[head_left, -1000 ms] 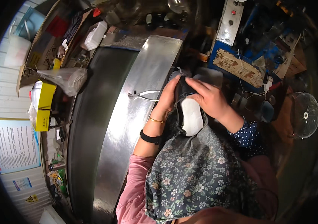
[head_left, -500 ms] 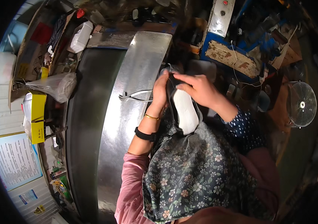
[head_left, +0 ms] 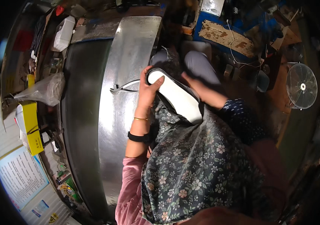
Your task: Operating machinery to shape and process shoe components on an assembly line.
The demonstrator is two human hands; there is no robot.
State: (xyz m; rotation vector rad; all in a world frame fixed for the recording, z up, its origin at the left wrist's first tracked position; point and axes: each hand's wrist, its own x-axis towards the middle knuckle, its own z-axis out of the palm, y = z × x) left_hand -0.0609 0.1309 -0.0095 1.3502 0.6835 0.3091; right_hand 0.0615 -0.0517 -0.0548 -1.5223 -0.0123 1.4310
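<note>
The shoe [head_left: 178, 99] lies white sole [head_left: 173, 93] upward between the left hand [head_left: 148, 90] and right hand [head_left: 202, 91], near end against the floral apron [head_left: 190, 165]. The left hand grasps the far end, thumb on the sole. Right-hand grip cannot be determined. Pliers [head_left: 117, 89] lie on the desk [head_left: 118, 123], left of the hands.

A metal ledge [head_left: 130, 48] runs beside a dark belt [head_left: 83, 112], whose far edge meets a board [head_left: 96, 30]. A white jug [head_left: 64, 33] sits by the belt's far left corner; along its left edge come a clear bag [head_left: 46, 90] and a yellow box [head_left: 32, 129]. A notice [head_left: 21, 178] hangs on the pale wall [head_left: 2, 140]. A cable [head_left: 232, 37] crosses a blue machine's [head_left: 201, 21] worn panel [head_left: 214, 33]. A fan [head_left: 303, 87] stands far right.
</note>
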